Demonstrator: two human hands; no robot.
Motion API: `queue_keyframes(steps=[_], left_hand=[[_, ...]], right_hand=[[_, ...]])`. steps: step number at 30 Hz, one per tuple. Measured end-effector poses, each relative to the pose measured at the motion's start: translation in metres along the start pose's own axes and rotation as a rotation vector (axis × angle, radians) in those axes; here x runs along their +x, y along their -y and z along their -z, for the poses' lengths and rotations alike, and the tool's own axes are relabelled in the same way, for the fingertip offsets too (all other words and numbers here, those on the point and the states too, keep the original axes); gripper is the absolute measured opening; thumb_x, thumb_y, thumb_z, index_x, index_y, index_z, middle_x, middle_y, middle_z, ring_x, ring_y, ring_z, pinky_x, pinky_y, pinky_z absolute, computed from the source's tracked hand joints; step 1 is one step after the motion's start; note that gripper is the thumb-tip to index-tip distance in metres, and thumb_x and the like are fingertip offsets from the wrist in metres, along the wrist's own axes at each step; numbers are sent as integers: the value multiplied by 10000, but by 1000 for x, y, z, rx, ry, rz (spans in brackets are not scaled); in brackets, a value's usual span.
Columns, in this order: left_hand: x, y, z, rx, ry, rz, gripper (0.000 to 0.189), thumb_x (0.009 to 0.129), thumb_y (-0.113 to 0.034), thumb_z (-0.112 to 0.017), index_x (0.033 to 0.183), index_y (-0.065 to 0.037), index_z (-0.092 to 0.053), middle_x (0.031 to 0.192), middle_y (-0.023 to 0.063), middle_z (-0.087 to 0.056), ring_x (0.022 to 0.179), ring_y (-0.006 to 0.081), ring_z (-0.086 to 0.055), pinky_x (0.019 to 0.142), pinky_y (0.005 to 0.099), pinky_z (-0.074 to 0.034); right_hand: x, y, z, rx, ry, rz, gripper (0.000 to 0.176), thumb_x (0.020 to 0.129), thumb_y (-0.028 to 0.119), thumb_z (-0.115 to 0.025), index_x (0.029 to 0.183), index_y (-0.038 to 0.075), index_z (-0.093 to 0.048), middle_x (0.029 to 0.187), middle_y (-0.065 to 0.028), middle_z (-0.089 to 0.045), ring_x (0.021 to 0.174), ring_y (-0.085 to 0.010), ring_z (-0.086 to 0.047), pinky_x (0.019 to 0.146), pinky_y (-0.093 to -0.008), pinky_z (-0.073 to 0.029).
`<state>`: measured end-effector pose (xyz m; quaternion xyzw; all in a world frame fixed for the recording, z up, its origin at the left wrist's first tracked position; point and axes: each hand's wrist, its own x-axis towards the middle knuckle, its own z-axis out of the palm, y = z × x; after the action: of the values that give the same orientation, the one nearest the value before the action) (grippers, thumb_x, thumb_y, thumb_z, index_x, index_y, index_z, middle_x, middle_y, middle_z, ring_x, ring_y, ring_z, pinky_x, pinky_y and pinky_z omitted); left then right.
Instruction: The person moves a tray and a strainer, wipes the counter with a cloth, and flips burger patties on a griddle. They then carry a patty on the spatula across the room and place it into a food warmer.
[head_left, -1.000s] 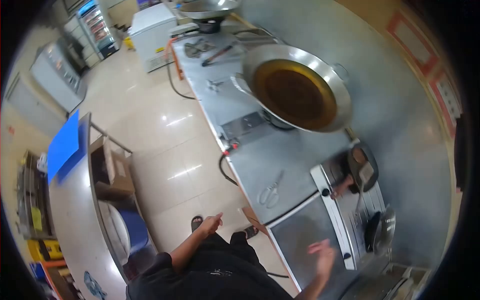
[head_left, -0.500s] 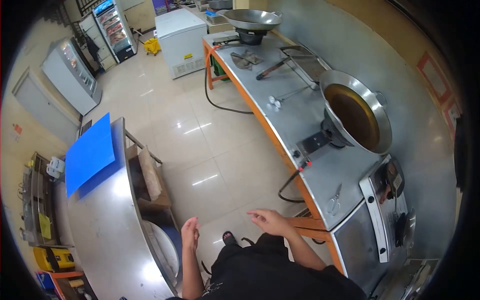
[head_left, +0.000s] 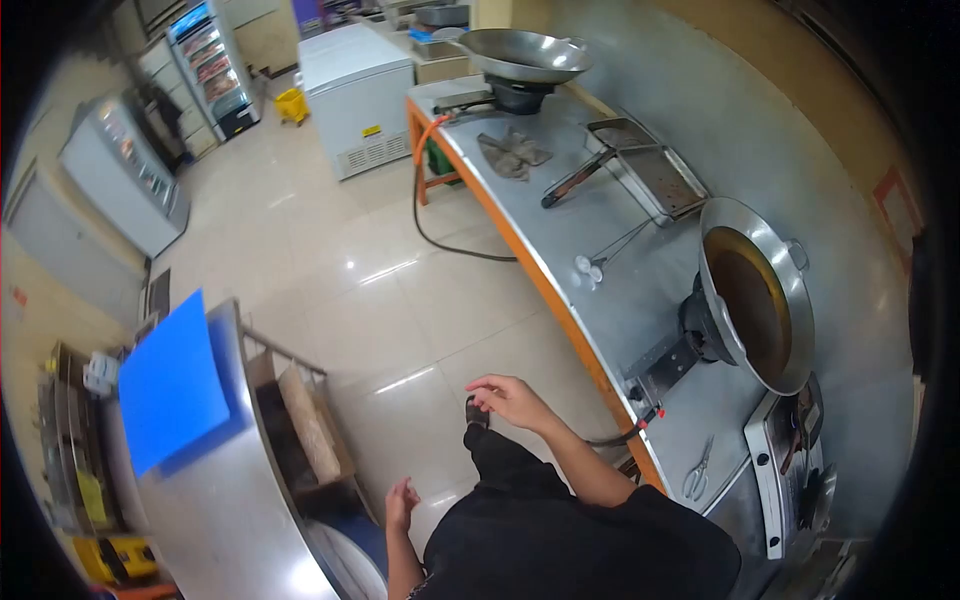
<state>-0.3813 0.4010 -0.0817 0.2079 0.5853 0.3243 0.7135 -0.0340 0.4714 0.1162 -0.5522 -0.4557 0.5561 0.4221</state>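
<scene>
My left hand (head_left: 402, 503) hangs low over the floor beside the metal table, fingers loosely bent and apart, with nothing in it. Higher up, my right hand (head_left: 512, 402) is held out over the tiled floor, its fingers partly stretched and also holding nothing. To its right, a large wok (head_left: 797, 330) of brown oil sits on a burner (head_left: 700, 330) on the metal counter. Scissors (head_left: 699, 472) lie on the same counter, nearer to me. Neither hand touches anything.
A blue board (head_left: 175, 390) lies on the left table (head_left: 240, 500). Along the right counter are skimmers (head_left: 590, 268), a tray (head_left: 665, 182), a rag (head_left: 513, 153) and another wok (head_left: 525, 55). Ahead stand a white chest freezer (head_left: 360, 95) and a yellow mop bucket (head_left: 291, 105). A black hose (head_left: 440, 238) loops beside the counter.
I have stepped forward between the table and the counter. My right hand has swung up and forward, while my left hand has dropped lower in view. Both stay free of objects.
</scene>
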Motion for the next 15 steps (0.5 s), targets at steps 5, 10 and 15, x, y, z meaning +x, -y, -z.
queue_keyframes(steps=[5, 10, 15], left_hand=[[66, 51, 72, 1020, 134, 77, 304, 885, -311, -557, 990, -27, -582, 803, 71, -600, 699, 202, -593, 645, 330, -500], [147, -32, 44, 1571, 368, -158, 295, 902, -263, -513, 1035, -15, -603, 909, 87, -627, 808, 197, -603, 714, 329, -490], [288, -117, 9, 1663, 557, -416, 307, 918, -214, -470, 1079, -3, -625, 1014, 102, -653, 917, 193, -612, 783, 328, -480]], right_hand=[[81, 67, 52, -80, -74, 59, 210, 905, 129, -530, 1079, 43, -607, 856, -62, -636, 744, -108, -604, 695, -260, -489], [159, 89, 105, -124, -194, 68, 185, 904, 125, -525, 1047, 35, -600, 832, -65, -619, 729, -123, -605, 682, -273, -491], [215, 64, 128, -10, -349, 57, 179, 921, 129, -512, 1044, 30, -596, 855, -51, -610, 751, -118, -604, 692, -265, -495]])
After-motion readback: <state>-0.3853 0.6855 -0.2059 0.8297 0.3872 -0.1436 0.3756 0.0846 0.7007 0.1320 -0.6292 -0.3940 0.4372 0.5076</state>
